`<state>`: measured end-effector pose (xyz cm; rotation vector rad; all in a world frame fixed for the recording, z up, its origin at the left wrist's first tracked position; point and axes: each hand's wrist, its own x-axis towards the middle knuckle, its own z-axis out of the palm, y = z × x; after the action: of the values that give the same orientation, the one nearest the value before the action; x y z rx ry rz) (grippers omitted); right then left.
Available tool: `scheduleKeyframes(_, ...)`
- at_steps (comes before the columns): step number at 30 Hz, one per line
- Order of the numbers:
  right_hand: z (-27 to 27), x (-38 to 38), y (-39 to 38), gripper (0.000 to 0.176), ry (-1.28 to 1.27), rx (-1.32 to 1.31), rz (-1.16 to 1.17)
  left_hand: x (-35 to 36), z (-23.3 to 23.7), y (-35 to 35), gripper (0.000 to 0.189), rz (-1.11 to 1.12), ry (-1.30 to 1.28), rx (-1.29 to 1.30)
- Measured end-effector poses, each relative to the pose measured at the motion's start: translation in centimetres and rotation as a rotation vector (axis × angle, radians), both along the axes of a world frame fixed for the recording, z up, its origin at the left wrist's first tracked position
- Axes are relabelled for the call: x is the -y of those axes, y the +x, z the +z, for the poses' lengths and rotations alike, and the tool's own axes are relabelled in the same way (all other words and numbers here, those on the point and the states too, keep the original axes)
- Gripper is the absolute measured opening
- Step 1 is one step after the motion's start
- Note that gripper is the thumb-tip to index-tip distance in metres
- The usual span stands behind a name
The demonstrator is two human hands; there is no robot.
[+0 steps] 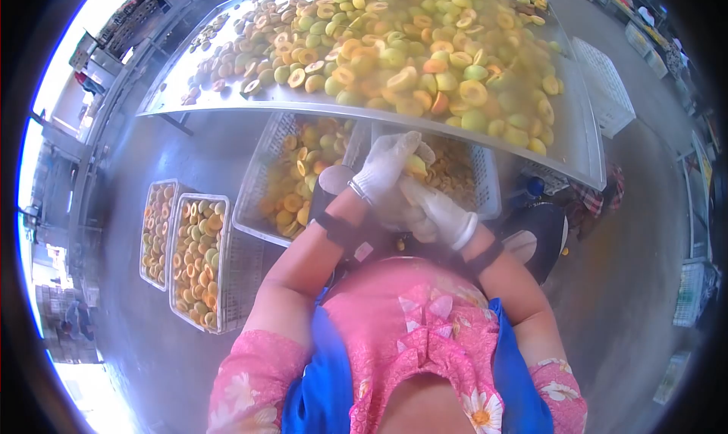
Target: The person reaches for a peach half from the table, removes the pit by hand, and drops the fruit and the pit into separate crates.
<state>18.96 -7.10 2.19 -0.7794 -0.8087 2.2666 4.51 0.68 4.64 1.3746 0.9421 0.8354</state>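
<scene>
Both my hands are in white gloves and close together, just below the near edge of the metal table. My left hand has its fingers curled around a yellow-green apricot piece. Just below and to the right, my right hand is closed; what its fingers hold is hidden. Halved apricots lie in a wide heap on the table. Under its edge, left of my hands, stands a white crate of apricot halves. A second crate, with brownish pits or scraps, is behind my hands.
Two crates filled with apricot halves stand on the floor at left. A white crate sits beyond the table's right end. Dark round shapes, perhaps my knees or boots, flank my hands. Checked cloth shows under the table's right corner.
</scene>
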Motion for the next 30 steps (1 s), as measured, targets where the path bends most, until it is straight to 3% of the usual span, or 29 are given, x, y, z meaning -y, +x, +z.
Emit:
scheduleKeyframes(3,-0.2,-0.7,0.5,0.040,-0.191,-0.220,0.085,0.0,-0.4,0.5,0.054,-0.016,-0.170,0.218)
scheduleKeyframes(5,-0.1,-1.2,0.6,0.034,-0.176,-0.244,0.105,0.3,-0.4,1.2,0.046,0.165,-0.451,0.589)
scheduleKeyframes(7,-1.0,-1.9,0.8,0.037,-0.143,-0.299,0.131,-1.1,-1.4,0.5,0.045,0.195,-0.400,0.568)
scheduleKeyframes(9,-1.2,-2.1,0.9,0.042,-0.231,-0.561,0.192,-2.7,-1.9,-1.3,0.042,0.376,-0.471,0.740)
scheduleKeyframes(10,-1.5,-2.3,1.1,0.043,-0.244,-0.615,0.238,-4.4,-2.7,-2.7,0.040,0.483,-0.361,0.878)
scheduleKeyframes(11,-1.8,-2.4,1.3,0.043,-0.243,-0.620,0.247,-4.5,-0.8,-4.1,0.041,0.668,-0.387,0.790)
scheduleKeyframes(13,-2.4,-2.8,1.9,0.044,-0.279,-0.672,0.160,-6.6,-2.4,-9.5,0.038,0.621,-0.303,0.674)
scheduleKeyframes(15,-2.4,-3.3,1.9,0.045,-0.236,-0.632,0.080,-6.2,0.6,-10.7,0.045,0.748,0.118,-0.072)
scheduleKeyframes(16,-2.7,-3.7,1.6,0.044,-0.256,-0.638,0.052,-7.1,0.5,-11.2,0.045,0.750,0.123,-0.074)
scheduleKeyframes(18,-2.8,-4.1,1.2,0.043,-0.249,-0.601,0.011,-8.8,1.2,-11.2,0.054,0.750,0.377,-0.993)
scheduleKeyframes(19,-2.7,-4.3,1.0,0.043,-0.245,-0.601,0.012,-9.3,0.7,-10.1,0.064,0.716,0.380,-1.085)
scheduleKeyframes(22,-3.0,-4.6,0.6,0.042,-0.261,-0.525,0.004,-12.9,-0.7,-7.6,0.072,0.621,0.367,-1.108)
scheduleKeyframes(24,-2.8,-4.8,0.6,0.042,-0.255,-0.471,-0.017,-14.0,0.0,-5.6,0.078,0.447,0.230,-1.290)
scheduleKeyframes(28,-2.0,-4.6,0.6,0.042,-0.214,-0.370,-0.044,-14.7,0.1,-4.6,0.083,0.417,0.158,-1.268)
scheduleKeyframes(30,-1.0,-4.5,0.4,0.041,-0.193,-0.352,-0.043,-14.4,-0.5,-5.3,0.082,0.518,0.183,-1.056)
